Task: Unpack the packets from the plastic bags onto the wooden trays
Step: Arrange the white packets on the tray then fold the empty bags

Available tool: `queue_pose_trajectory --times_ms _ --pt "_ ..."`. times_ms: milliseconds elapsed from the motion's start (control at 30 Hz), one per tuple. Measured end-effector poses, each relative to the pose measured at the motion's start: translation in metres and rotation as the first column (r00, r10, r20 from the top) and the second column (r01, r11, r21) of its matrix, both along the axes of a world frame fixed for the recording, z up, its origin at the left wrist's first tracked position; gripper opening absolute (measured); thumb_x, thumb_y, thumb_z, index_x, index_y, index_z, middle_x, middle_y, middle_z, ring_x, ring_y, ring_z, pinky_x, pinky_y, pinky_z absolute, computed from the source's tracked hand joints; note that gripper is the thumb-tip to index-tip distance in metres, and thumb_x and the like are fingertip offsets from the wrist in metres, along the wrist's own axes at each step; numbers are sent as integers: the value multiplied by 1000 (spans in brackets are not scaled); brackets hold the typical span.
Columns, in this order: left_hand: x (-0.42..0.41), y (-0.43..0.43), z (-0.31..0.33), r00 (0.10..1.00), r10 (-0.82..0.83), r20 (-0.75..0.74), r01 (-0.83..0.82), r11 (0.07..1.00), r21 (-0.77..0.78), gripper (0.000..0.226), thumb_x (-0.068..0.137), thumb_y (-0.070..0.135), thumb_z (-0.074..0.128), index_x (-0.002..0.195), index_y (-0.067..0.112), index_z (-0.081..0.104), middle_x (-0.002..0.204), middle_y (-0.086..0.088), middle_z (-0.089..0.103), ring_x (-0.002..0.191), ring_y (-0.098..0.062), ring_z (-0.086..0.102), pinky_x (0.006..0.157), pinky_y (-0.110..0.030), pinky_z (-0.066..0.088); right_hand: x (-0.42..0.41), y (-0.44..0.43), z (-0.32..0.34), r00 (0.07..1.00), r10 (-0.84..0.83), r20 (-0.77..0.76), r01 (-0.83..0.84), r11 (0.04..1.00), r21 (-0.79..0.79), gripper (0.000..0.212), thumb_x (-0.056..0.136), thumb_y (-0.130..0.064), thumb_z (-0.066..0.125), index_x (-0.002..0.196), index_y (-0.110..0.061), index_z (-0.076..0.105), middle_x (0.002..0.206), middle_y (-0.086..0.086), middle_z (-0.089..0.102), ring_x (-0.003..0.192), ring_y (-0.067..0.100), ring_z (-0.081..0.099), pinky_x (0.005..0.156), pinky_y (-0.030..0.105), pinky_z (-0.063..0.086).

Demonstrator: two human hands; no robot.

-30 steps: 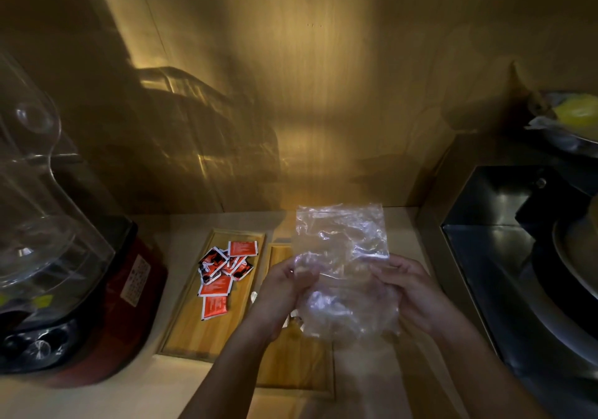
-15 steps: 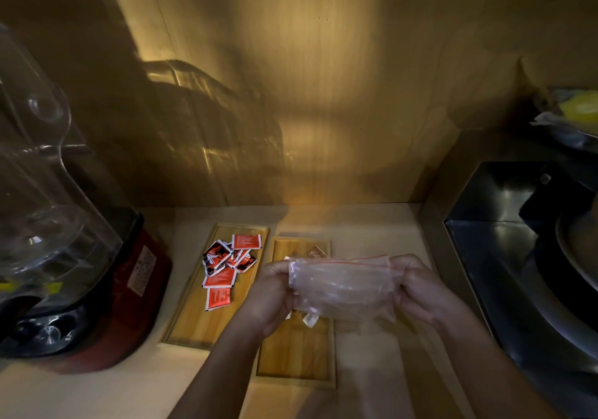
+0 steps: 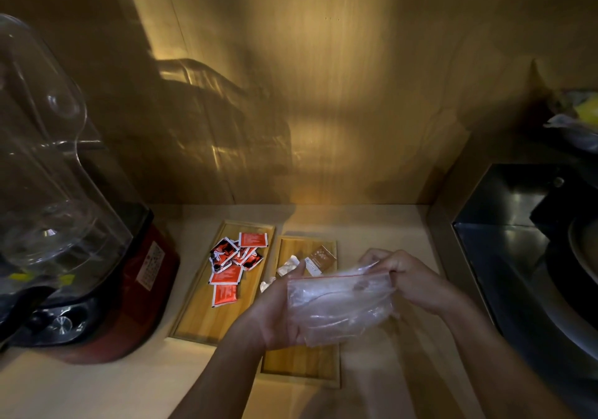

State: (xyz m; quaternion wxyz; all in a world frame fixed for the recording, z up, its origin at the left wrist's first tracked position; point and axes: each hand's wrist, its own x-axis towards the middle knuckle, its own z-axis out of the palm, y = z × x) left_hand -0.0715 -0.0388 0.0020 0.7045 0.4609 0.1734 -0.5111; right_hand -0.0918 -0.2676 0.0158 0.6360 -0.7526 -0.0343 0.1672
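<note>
Both hands hold a clear zip plastic bag (image 3: pixel 338 305) above the right wooden tray (image 3: pixel 301 363). My left hand (image 3: pixel 275 315) grips its left side from below; my right hand (image 3: pixel 411 279) pinches its upper right corner by the red zip line. The bag looks empty. On the right tray lie a brown packet (image 3: pixel 320 258) and small silvery packets (image 3: pixel 286 266). Several red packets (image 3: pixel 233 266) are piled on the left wooden tray (image 3: pixel 200 318).
A blender with a clear jar (image 3: pixel 42 166) on a red and black base (image 3: pixel 97 315) stands at the left. A dark steel sink (image 3: pixel 524 257) is at the right. A wooden wall (image 3: pixel 323 95) closes the back of the counter.
The bag came down from being held up and spread to lying flat and low between my hands. Packets on the right tray, hidden before, now show.
</note>
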Motion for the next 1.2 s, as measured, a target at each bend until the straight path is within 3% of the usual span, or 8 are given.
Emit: queue_pose_trajectory --times_ms 100,267,367,500,667,767,933,1200 --pt "-3 3 -3 983 -136 123 141 990 -27 40 77 25 68 112 8 64 104 -12 70 90 -26 67 72 -37 59 0 0 -2 996 -88 27 88 996 15 40 71 20 55 60 -13 74 84 6 58 75 38 57 68 49 45" --pt "-7 -6 -2 943 -150 298 123 986 109 46 75 -9 64 117 7 58 106 -13 71 93 -28 70 73 -37 61 -1 -2 0 960 -238 146 241 970 -3 52 78 19 43 64 -20 75 84 3 65 79 9 63 67 10 47" --pt "-6 -12 2 831 -165 532 -20 946 325 31 77 -4 62 108 1 64 108 -24 67 102 -40 64 89 -49 53 -4 -4 -3 927 -368 -71 374 894 248 37 80 0 52 97 -27 71 94 4 68 76 12 68 59 23 54" --pt "-4 -15 2 732 -72 677 -187 935 301 10 79 -2 59 85 5 64 86 -14 63 76 -25 62 63 -32 53 -14 -4 -10 945 -200 -259 301 842 447 51 76 -28 63 125 -30 48 117 11 63 102 34 62 82 48 51" --pt "-3 -22 -3 712 -4 702 -251 933 260 12 83 1 57 89 9 63 89 -8 62 82 -22 59 64 -28 50 -21 2 -17 957 -209 -200 269 896 354 68 64 1 74 125 -17 48 112 12 66 102 29 65 86 40 54" --pt "-4 -25 -8 756 129 642 -309 934 176 12 85 6 57 91 12 65 99 -12 62 88 -25 61 69 -32 51 -18 7 -19 936 -325 -136 350 898 265 51 72 8 65 119 -6 52 105 19 65 91 32 64 77 41 53" --pt "-8 -27 -10 871 180 457 -232 971 60 34 81 10 65 112 22 57 111 -8 65 94 -28 68 71 -35 57 -13 20 -24 893 -448 -38 446 873 198 26 82 13 52 103 -1 58 76 15 63 51 17 57 37 22 45" --pt "-10 -5 -8 825 217 523 -346 924 162 27 85 1 59 111 10 58 115 -19 62 96 -31 66 74 -33 58 1 40 -33 911 -412 -19 409 897 169 23 85 5 52 97 -12 60 66 1 67 46 11 56 35 23 42"
